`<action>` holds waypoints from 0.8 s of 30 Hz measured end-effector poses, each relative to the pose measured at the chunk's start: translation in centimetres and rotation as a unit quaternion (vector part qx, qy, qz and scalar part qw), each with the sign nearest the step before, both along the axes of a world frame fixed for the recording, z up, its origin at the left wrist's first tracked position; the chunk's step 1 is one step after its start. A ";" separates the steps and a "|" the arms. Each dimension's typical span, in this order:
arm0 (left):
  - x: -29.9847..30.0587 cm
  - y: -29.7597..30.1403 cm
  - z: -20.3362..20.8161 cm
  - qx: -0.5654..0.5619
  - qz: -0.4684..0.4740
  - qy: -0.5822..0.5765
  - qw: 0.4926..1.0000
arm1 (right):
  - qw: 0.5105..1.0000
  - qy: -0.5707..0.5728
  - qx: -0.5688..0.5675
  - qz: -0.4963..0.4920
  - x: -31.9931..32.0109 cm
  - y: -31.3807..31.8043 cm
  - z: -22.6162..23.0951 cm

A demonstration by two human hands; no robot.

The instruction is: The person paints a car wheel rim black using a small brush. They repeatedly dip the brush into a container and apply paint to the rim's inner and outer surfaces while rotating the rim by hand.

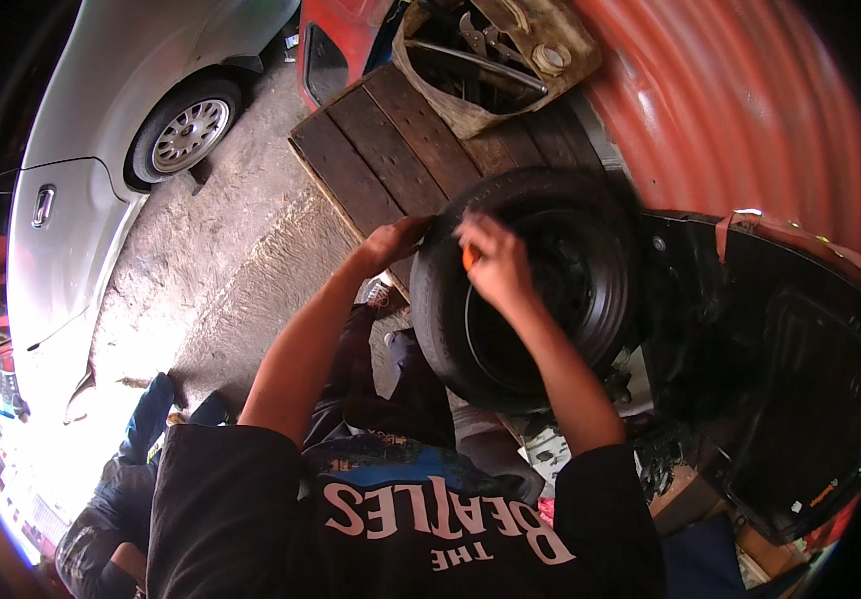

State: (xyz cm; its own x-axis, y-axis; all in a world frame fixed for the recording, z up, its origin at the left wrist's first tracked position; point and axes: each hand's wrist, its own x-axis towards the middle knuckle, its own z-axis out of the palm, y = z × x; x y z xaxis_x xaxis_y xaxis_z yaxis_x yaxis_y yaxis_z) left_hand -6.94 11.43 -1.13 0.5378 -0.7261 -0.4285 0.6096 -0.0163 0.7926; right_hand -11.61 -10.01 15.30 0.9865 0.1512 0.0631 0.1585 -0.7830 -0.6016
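Note:
A black tire on a dark wheel rim (426,299) lies on the wooden slatted table in front of me. My left hand (396,245) holds the tire's outer edge at its left side, fingertips partly hidden against the rubber. Over the tire's upper left sidewall, my right hand (495,258) is closed around a small orange object (470,258), perhaps a tool's handle. Most of it is covered by my fingers, which are slightly blurred, so I cannot make out its kind.
Beyond the tire, an open tan container (470,118) of hand tools stands on the wooden table (351,150). A silver car (86,200) is at the left, a red corrugated sheet (720,90) at far right. Dark panels (800,389) crowd the right; another person's legs (146,424) show lower left.

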 end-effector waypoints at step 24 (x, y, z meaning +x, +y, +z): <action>3.0 0.0 1.0 0.073 -0.086 -0.051 0.992 | 0.997 -0.081 -0.002 0.016 -13.8 4.8 -0.8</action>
State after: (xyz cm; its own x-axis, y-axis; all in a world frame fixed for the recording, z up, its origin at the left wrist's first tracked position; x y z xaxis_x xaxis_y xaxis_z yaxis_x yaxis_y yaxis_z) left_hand -3.97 11.41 -0.11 0.4578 -0.7443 -0.4862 0.5051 -0.2323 0.8312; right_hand -25.37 -5.24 14.48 0.9579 0.1830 0.2212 0.2786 -0.7781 -0.5629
